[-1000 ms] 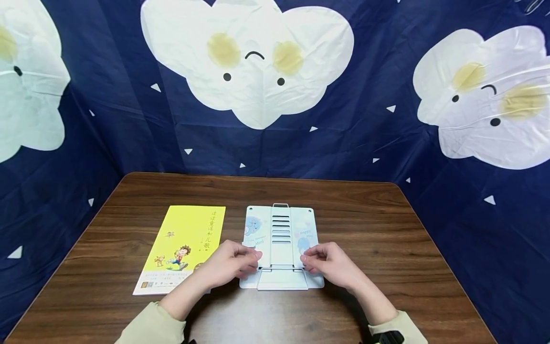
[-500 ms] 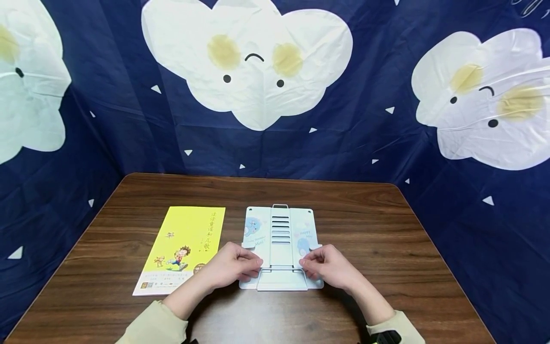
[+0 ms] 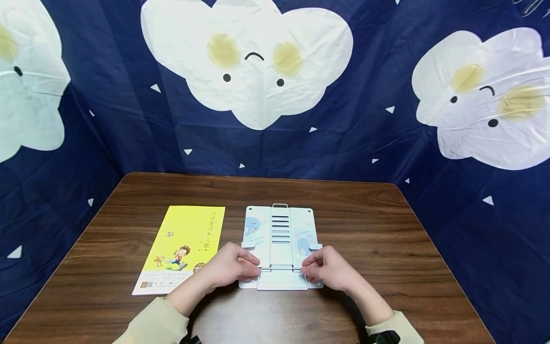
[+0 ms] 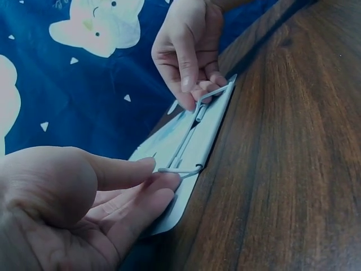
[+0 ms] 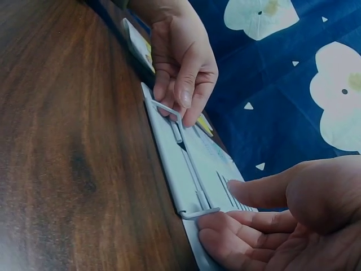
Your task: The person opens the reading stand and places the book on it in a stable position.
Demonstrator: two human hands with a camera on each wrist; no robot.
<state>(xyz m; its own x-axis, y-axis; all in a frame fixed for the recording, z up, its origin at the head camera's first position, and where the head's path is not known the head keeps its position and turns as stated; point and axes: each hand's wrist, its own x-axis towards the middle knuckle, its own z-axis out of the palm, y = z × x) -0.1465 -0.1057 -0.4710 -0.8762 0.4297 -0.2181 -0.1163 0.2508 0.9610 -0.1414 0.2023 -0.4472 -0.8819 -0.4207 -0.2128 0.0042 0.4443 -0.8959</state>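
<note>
A white-and-pale-blue book stand point(image 3: 281, 253) with slots down its middle and cartoon prints lies flat on the table. The wire bracket point(image 5: 194, 164) at its near end is raised slightly off the panel. My left hand point(image 3: 238, 263) is at the bracket's left corner, thumb above and curled fingers below, pinching it. At the right corner, my right hand point(image 3: 325, 268) holds the wire in the same way, though a small gap shows under its thumb point(image 5: 256, 192) in the right wrist view. Small page clips stick out at both sides of the stand.
A yellow children's book point(image 3: 180, 243) lies left of the stand, partly behind my left forearm. The wood-grain table point(image 3: 365, 215) has rounded far corners. A dark blue cloth point(image 3: 206, 129) with white clouds hangs behind and along both sides.
Both hands have shifted slightly down the panel, so their fingertips are now at the wire bracket's corners. The book stand and the yellow book have stayed in place.
</note>
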